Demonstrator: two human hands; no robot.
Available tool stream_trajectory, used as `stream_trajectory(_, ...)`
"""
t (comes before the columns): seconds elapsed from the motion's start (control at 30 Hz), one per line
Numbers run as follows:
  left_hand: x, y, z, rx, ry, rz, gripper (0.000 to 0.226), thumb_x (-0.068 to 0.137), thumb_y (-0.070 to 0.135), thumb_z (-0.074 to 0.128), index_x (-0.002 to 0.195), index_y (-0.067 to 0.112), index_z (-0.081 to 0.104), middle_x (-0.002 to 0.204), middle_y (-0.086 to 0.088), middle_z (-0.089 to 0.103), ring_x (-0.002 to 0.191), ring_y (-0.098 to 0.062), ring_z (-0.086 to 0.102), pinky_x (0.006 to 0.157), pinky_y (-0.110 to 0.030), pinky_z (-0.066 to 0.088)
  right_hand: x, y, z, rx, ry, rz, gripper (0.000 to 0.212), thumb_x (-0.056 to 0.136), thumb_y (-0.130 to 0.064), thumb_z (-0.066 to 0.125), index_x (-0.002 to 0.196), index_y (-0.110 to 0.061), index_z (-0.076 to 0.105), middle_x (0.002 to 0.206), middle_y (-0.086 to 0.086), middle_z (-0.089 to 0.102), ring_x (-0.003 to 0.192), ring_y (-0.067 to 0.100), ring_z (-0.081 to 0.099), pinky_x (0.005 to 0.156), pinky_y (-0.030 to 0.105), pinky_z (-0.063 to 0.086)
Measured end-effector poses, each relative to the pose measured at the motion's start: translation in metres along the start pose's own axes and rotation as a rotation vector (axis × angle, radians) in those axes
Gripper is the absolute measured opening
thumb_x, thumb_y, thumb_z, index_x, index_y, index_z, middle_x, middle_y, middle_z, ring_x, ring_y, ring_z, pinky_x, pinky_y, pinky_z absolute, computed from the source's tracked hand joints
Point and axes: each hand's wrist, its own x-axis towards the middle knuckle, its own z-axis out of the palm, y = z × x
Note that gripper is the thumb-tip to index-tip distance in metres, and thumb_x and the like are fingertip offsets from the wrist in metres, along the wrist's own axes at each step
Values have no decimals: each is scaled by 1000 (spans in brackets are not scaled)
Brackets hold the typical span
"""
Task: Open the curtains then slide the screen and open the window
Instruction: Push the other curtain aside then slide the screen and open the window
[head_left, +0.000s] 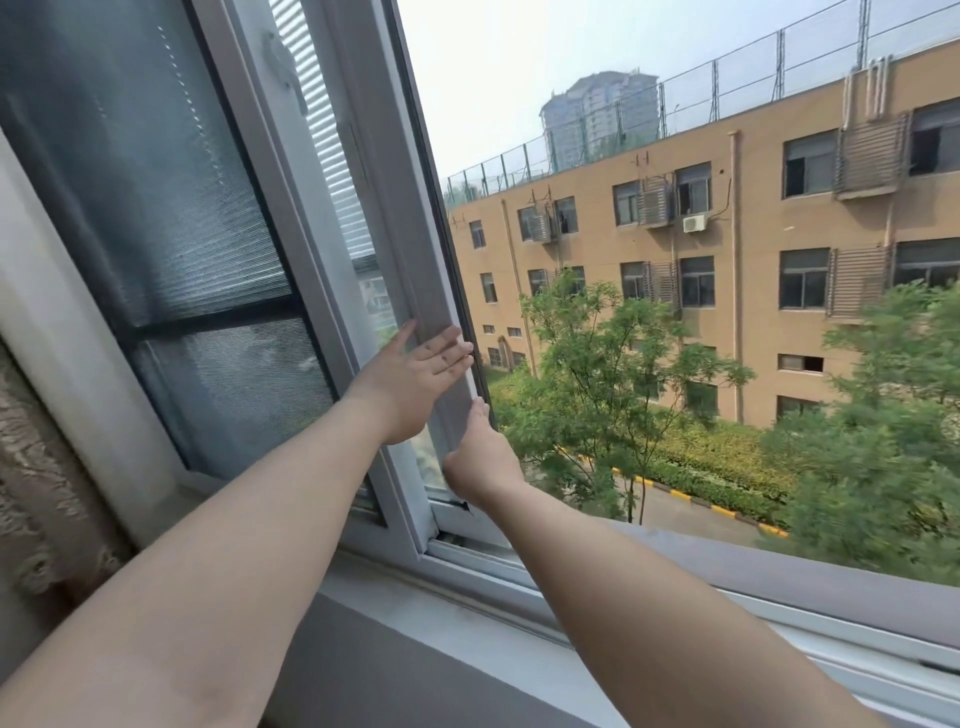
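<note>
Window sash (415, 208) edge pinched by left hand (415, 379) and right hand (480, 457) fingers; fingers risk being trapped if slid fast.

An upper-floor room in a built-up area, likely a flat or dormitory. A patterned curtain (36, 467) hangs at the near left beside a white sliding window (322, 218). Outside stand a tan block (753, 244) with air-conditioner units, a far tower (597, 117) and trees (597, 374) below.
</note>
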Motion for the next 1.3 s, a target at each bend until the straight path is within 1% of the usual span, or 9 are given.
stream_trajectory(0.1,0,-6,6,17,-27,-12,75,91,9,28,154,22,-10,161,6,-17,144,-16,-25,118,-55,-7,9,-3,9,9,-28,-10,84,88,-8,43,155,-15,-8,163,7,19,135,28,44,102,42,45)
stream_trajectory(0.17,1,-9,9,27,-39,-15,74,92,10,29,154,22,-10,161,6,-17,144,-16,-25,118,-56,-6,14,-6,12,14,-43,-16,84,89,-8,43,155,-15,-9,164,4,14,138,28,40,105,43,43)
stream_trajectory(0.3,5,-16,9,49,-74,-16,74,93,12,30,154,21,-11,160,4,-19,144,-17,-26,118,-56,-5,22,-8,14,12,-65,-30,82,91,-8,41,155,-14,-10,164,6,12,144,26,31,111,40,35)
stream_trajectory(0.43,8,-20,13,57,-97,-26,72,94,15,29,154,21,-12,160,4,-19,143,-16,-28,117,-56,-6,29,-8,16,15,-77,-63,81,90,-5,38,155,-13,-9,165,-1,-6,148,23,23,114,39,30)
stream_trajectory(0.73,12,-25,12,83,-108,-38,74,93,14,30,154,22,-10,161,6,-16,145,-16,-25,116,-58,-8,43,-11,21,-2,-86,-69,83,89,-2,39,154,-10,-12,164,3,-10,151,19,10,117,36,25)
stream_trajectory(1.0,13,-28,11,79,-130,-56,72,94,14,30,154,23,-10,161,7,-16,145,-16,-25,116,-60,-7,47,-15,18,-28,-129,-68,85,87,-5,40,154,-12,-12,164,3,-10,149,23,17,114,40,32)
stream_trajectory(1.17,14,-32,15,82,-145,-71,71,95,15,30,155,23,-8,161,7,-15,145,-16,-23,116,-60,-7,53,-17,17,-25,-169,-77,86,84,-5,38,154,-15,-12,164,-1,-9,144,27,31,107,46,42)
stream_trajectory(1.23,15,-33,16,84,-148,-77,69,96,16,28,155,22,-7,162,6,-14,146,-16,-22,116,-60,-6,56,-18,18,-25,-176,-84,86,85,-4,37,154,-15,-12,164,-1,-9,145,28,29,109,45,40)
stream_trajectory(1.3,15,-35,17,95,-163,-83,67,96,17,26,155,22,-8,162,5,-15,146,-17,-22,116,-60,-6,59,-19,21,-26,-178,-91,85,86,-4,38,154,-14,-12,164,1,-9,148,26,21,113,41,33)
